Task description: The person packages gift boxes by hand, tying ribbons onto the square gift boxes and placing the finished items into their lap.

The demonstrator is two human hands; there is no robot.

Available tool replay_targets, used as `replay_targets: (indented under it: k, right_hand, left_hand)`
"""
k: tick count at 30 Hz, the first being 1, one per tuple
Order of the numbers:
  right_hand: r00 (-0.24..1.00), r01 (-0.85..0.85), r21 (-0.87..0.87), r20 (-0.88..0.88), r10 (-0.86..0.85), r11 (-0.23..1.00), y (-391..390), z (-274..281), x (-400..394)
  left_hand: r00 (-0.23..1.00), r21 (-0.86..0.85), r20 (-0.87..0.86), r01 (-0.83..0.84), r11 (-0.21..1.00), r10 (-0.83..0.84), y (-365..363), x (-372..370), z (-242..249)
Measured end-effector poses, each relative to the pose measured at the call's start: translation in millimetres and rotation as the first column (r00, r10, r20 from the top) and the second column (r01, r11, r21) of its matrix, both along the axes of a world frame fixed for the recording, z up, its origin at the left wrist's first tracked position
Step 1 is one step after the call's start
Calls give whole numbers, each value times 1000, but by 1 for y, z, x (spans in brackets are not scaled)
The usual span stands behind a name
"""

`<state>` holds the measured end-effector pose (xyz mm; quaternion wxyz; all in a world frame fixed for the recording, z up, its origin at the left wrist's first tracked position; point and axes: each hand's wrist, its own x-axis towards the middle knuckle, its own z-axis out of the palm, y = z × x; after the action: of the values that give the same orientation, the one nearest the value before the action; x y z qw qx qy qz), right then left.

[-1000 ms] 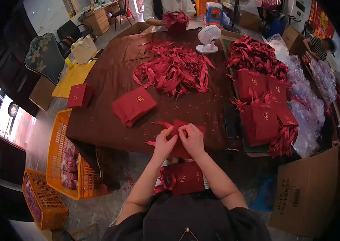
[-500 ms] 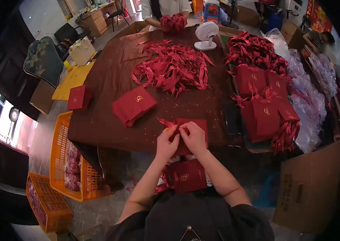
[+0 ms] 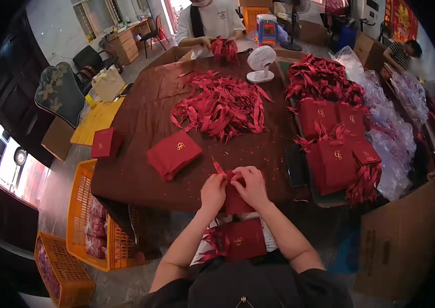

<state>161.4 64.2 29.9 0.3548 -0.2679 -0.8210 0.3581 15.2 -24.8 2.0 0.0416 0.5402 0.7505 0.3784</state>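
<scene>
At the table's near edge, my left hand (image 3: pixel 213 192) pinches a red ribbon (image 3: pixel 218 167) whose loose end points up. Close beside it, my right hand (image 3: pixel 250 186) has its fingers pressed together over a red bag (image 3: pixel 237 203); what they pinch is hidden. The bag lies flat under both hands. On my lap rests another red bag (image 3: pixel 245 239) with ribbons at its left side. A stack of red bags (image 3: pixel 174 153) lies left of my hands, and a pile of red ribbons (image 3: pixel 222 105) is beyond them.
A small red box (image 3: pixel 106 143) sits at the brown table's (image 3: pixel 140 177) left edge. A white fan (image 3: pixel 261 62) stands at the back. Filled red bags (image 3: pixel 330 161) and plastic wrap (image 3: pixel 389 149) are at right, orange crates (image 3: pixel 78 205) at left. A co-worker (image 3: pixel 215 23) holds ribbons across the table.
The view has tilted up slightly, so the table appears lower. My hands stay close together at the bag, and the ribbon end now points more upright. The co-worker's ribbon bunch looks narrower.
</scene>
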Motion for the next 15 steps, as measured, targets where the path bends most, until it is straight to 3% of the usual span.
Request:
replay_targets:
  k: [1,3,6,9,11,13,14,15]
  right_hand:
    - [997,-1,174,70,-12,985,5,9,3]
    - [995,25,159,92,-40,987,14,-14,1]
    - [982,70,191,161,-102,979,26,-20,7]
    - [976,137,179,146,-164,974,26,-20,8]
    - [971,146,185,161,-177,972,23,-21,3]
    - [965,145,195,190,-182,970,19,-23,2]
    - [964,157,208,180,-196,965,18,-24,1]
    - [963,172,224,169,-212,959,19,-24,1]
  left_hand:
    - [1000,13,1,-6,1000,6,5,-2,0]
    - [975,-66,-209,-94,993,78,16,-5,-1]
    - [951,-107,-253,-212,971,180,21,-32,5]
    - [902,-37,-328,-308,951,279,10,-61,19]
    - [917,-65,-291,-304,950,273,3,-62,24]
    - [835,199,-382,-344,918,396,-3,-46,26]
    - [861,120,-325,-372,921,390,-9,-34,29]
    - [913,136,-272,-275,952,303,-13,-22,24]
